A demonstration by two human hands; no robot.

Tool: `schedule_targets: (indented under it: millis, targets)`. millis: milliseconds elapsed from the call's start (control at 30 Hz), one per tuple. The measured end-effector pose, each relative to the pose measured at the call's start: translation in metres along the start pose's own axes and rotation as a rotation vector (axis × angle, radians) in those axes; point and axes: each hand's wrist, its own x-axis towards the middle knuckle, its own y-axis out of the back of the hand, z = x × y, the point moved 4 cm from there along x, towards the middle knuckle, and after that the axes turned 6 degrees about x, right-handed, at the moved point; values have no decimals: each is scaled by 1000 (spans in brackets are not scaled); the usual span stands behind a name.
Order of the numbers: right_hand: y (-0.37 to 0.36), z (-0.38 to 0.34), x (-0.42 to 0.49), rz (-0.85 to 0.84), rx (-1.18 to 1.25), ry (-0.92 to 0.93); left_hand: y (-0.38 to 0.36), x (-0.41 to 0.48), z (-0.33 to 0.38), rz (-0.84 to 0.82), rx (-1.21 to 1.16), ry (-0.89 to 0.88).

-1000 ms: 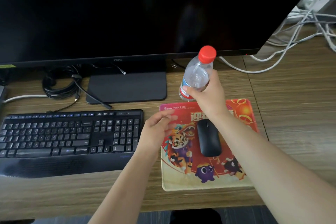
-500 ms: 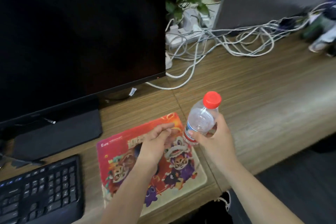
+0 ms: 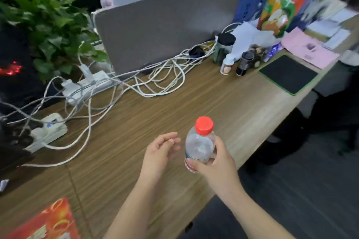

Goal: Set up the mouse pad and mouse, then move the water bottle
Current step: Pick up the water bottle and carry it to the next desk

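Observation:
A clear water bottle (image 3: 200, 144) with a red cap is held above the wooden desk (image 3: 147, 118), near its front edge. My right hand (image 3: 215, 167) is wrapped around the bottle's lower half. My left hand (image 3: 160, 150) hovers just left of the bottle, fingers loosely curled, holding nothing. Only a red corner of the colourful mouse pad (image 3: 50, 221) shows at the bottom left. The mouse is out of view.
White cables (image 3: 155, 81) and two power strips (image 3: 48, 132) sprawl across the back left of the desk. A grey divider panel (image 3: 167, 25) stands behind, a leafy plant (image 3: 50, 25) to its left. Jars (image 3: 223, 48) and a black pad (image 3: 288, 73) lie far right.
The view has swung right, so the monitor, keyboard and mouse have left the frame. My right hand has carried the bottle rightward, away from the mouse pad, and my left hand has come off the pad.

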Motion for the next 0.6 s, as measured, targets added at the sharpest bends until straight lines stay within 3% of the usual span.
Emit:
schedule_targets:
  millis: [267, 600]
  targets:
    - [73, -7, 105, 55, -37, -20, -77, 81, 32, -46, 28, 26]
    - [77, -28, 282, 55, -63, 8, -118, 227, 95, -4, 4, -22]
